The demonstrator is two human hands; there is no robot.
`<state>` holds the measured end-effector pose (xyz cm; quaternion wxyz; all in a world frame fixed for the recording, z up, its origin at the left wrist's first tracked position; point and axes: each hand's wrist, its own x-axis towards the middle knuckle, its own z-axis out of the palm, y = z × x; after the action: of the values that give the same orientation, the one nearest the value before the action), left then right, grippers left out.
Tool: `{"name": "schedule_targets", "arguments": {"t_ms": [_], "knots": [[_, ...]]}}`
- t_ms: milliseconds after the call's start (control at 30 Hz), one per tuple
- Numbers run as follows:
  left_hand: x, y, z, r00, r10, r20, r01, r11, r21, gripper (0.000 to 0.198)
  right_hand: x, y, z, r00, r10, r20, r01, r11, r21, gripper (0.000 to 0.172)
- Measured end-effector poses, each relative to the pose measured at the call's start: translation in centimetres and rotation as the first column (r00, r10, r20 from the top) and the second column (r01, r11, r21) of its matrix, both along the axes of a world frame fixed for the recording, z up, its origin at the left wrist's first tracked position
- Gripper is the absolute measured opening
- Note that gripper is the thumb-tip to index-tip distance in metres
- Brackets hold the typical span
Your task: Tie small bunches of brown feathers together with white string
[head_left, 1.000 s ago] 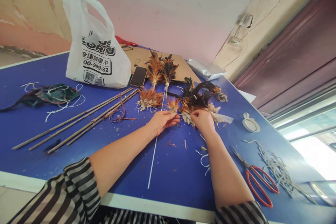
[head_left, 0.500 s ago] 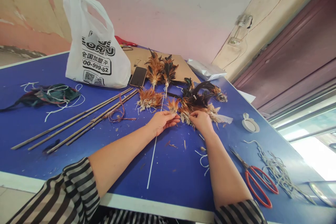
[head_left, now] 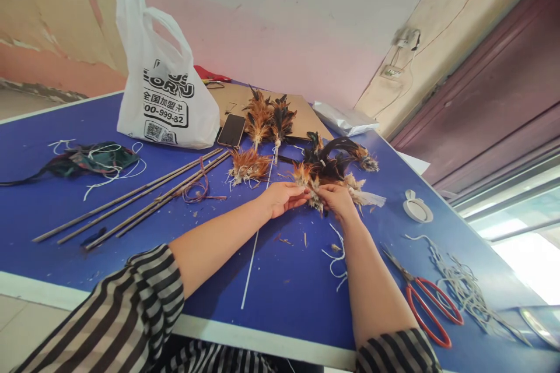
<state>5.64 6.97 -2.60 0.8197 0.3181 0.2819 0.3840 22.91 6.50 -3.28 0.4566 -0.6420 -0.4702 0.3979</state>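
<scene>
A small tuft of orange feathers (head_left: 301, 173) is pinched between the thumb and fingers of my left hand (head_left: 286, 198). Close beside it, my right hand (head_left: 336, 201) has its thumb and fingertips closed on pale, fluffy feathers (head_left: 315, 201). The two hands nearly meet. Just beyond them lies a heap of black and brown feathers (head_left: 328, 163), partly covered by my right hand. To the left sits a loose pile of orange-brown feathers (head_left: 249, 166). Behind it, two tied feather bunches (head_left: 259, 119) with bound lower ends lie side by side.
Thin sticks (head_left: 144, 204) and reddish cord (head_left: 199, 189) lie at left, near dark cloth (head_left: 98, 160). A white plastic bag (head_left: 168, 93) stands behind, beside a phone (head_left: 231, 130). Red-handled scissors (head_left: 426, 303), tangled string (head_left: 468, 288) and a tape roll (head_left: 417, 208) are at right.
My left hand has moved right with the orange tuft, up against the pale feathers. My right hand has barely shifted. The whole view has turned slightly.
</scene>
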Motion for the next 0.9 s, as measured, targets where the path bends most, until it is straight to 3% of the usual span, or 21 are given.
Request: {"name": "schedule_targets", "arguments": {"t_ms": [267,367,500,600,800,900], "knots": [[2.7,2.3,-1.4,0.997,0.011,-0.082,-0.021,0.992,-0.124,0.005,0.4,-0.1,0.2,0.998,0.004,-0.06,-0.003,1.0,0.019,0.02],[2.6,2.6,-1.6,0.995,0.017,-0.1,-0.03,0.991,-0.128,0.006,0.7,-0.2,1.0,0.976,0.066,-0.206,-0.056,0.997,0.054,0.024],[2.4,2.4,-1.6,0.996,0.012,-0.091,-0.023,0.991,-0.128,0.007,0.9,-0.6,2.1,0.885,0.149,-0.44,-0.095,0.985,0.143,0.026],[2.3,2.3,-1.5,0.995,0.016,-0.097,-0.03,0.989,-0.144,0.005,0.8,-0.7,2.5,0.833,0.183,-0.523,-0.101,0.978,0.182,0.026],[1.2,2.2,0.1,0.985,0.162,-0.05,-0.168,0.977,-0.13,0.003,0.9,-0.3,1.7,0.868,0.144,-0.476,-0.08,0.985,0.152,0.028],[0.5,1.8,1.4,0.987,0.161,0.015,-0.156,0.976,-0.153,0.007,0.8,-0.2,1.5,0.868,0.122,-0.48,-0.066,0.989,0.132,0.028]]}}
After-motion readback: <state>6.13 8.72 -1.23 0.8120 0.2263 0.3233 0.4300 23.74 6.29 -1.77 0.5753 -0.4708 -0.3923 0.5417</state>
